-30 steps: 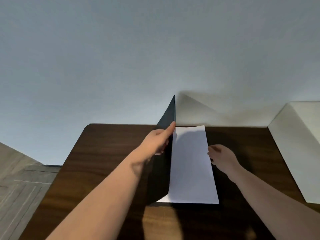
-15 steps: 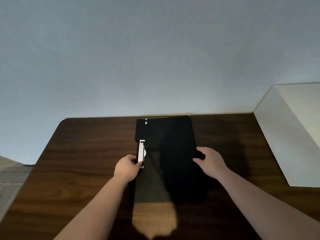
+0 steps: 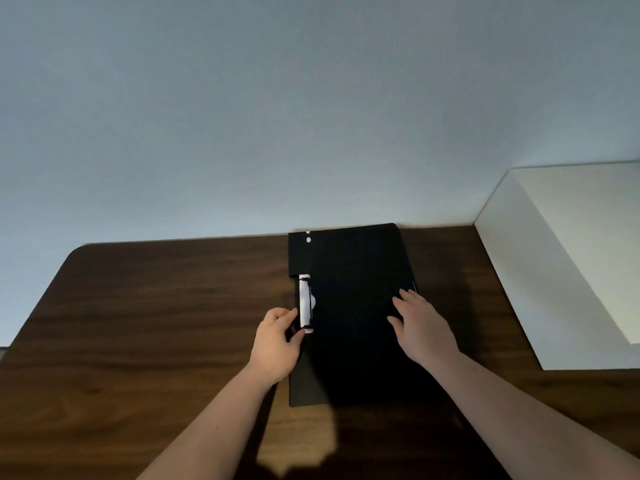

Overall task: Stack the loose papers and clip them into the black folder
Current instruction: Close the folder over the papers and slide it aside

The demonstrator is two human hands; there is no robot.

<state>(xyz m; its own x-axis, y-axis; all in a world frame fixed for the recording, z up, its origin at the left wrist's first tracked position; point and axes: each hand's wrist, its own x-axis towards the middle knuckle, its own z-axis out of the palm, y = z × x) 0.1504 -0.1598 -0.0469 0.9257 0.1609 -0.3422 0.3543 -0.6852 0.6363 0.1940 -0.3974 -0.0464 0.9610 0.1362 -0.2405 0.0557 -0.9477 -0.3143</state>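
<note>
The black folder [image 3: 353, 306] lies closed and flat on the dark wooden table [image 3: 156, 306], its far edge at the wall. A white clip strip [image 3: 305, 303] runs along its left spine edge. My left hand [image 3: 277, 341] pinches the near end of that spine by the clip. My right hand [image 3: 420, 323] rests flat, fingers spread, on the cover's right side near its edge. The papers are hidden inside the folder; only a thin white sliver shows at the right edge.
A white box-like block [image 3: 568, 271] stands on the table's right side against the wall. A pale grey wall [image 3: 311, 116] rises right behind the table. The table's rounded left corner [image 3: 79, 252] lies far left.
A second ago my left hand held the cover upright over a white sheet; the cover has since come down shut. In the last half second both hands barely shifted.
</note>
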